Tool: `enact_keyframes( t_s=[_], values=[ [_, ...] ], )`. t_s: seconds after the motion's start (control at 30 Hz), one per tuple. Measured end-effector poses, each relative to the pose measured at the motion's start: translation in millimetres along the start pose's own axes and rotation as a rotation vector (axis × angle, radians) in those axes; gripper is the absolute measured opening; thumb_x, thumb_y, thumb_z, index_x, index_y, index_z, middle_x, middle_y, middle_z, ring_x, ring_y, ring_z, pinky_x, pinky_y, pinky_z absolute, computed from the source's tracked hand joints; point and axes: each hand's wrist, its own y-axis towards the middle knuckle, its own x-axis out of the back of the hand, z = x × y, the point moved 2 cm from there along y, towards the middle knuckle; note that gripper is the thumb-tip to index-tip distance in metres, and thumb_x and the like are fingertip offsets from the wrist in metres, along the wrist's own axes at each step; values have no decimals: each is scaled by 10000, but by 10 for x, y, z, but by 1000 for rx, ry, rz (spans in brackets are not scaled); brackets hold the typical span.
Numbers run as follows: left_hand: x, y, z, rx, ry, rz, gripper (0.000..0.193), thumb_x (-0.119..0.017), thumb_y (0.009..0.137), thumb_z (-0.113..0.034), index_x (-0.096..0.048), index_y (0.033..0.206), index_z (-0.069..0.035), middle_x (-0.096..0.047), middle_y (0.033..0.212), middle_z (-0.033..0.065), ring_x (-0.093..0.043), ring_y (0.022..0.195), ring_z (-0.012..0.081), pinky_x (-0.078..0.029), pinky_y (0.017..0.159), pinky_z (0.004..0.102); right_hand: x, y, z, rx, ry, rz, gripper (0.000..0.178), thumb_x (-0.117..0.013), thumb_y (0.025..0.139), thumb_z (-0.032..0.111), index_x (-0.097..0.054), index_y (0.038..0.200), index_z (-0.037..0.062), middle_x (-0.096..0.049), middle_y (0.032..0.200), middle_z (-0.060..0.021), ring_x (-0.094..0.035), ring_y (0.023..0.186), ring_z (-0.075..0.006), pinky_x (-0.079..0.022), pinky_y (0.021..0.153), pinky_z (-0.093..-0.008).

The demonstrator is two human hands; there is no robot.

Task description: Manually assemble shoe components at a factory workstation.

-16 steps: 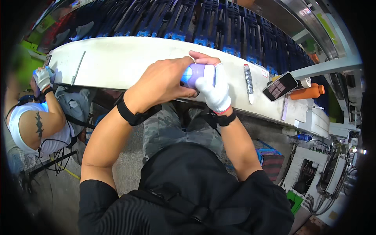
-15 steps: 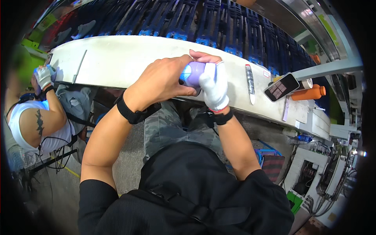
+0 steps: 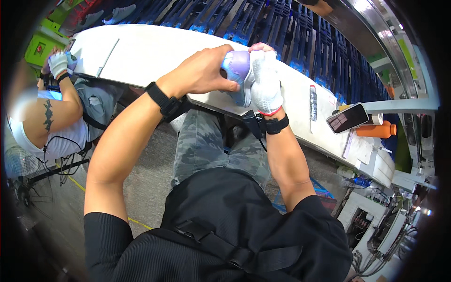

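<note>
A lavender and light-blue shoe (image 3: pixel 238 64) with a pale sole is held between my hands above the white worktable (image 3: pixel 155 51). My bare left hand (image 3: pixel 206 69) grips it from the left, the thumb stretched along its near side. On the right, my right hand (image 3: pixel 267 82) in a white glove, fingertips bare, is closed around the sole side. Much of the shoe is hidden behind the glove. Right of my gloved hand a marker-like stick with a red end (image 3: pixel 313 105) lies on the table.
Behind the table runs a blue slatted rack or conveyor (image 3: pixel 263 28), with grey shoes (image 3: pixel 120 13) at its far left. A phone (image 3: pixel 347 118) and an orange bottle (image 3: pixel 377 129) stand at the right. A co-worker with a gloved hand (image 3: pixel 58 64) sits at left. Machinery (image 3: pixel 371 221) fills the lower right.
The shoe has turned and tipped in my hands, so its pale sole edge now shows. Both hands have moved slightly up in the picture. The whole view has shifted a little.
</note>
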Motion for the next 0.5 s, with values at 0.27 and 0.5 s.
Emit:
enact_keyframes(
  t_s=[0.27,0.5],
  values=[
    [-280,152,-427,-194,287,-96,726,-965,740,-460,-687,1212,16,-784,921,230,-777,938,437,-620,841,516,336,-199,42,18,68,-49,586,-597,1116,573,-542,1393,59,-557,1307,-68,-579,1251,-200,-459,1151,-371],
    [-559,183,-687,-394,412,-85,634,-970,754,-356,-629,1159,-5,-773,929,167,-778,874,389,-618,786,486,422,-416,439,-118,118,-110,903,-609,1093,546,-272,1739,11,-493,1610,-180,-485,1493,-301,-374,1265,-418]
  ],
)
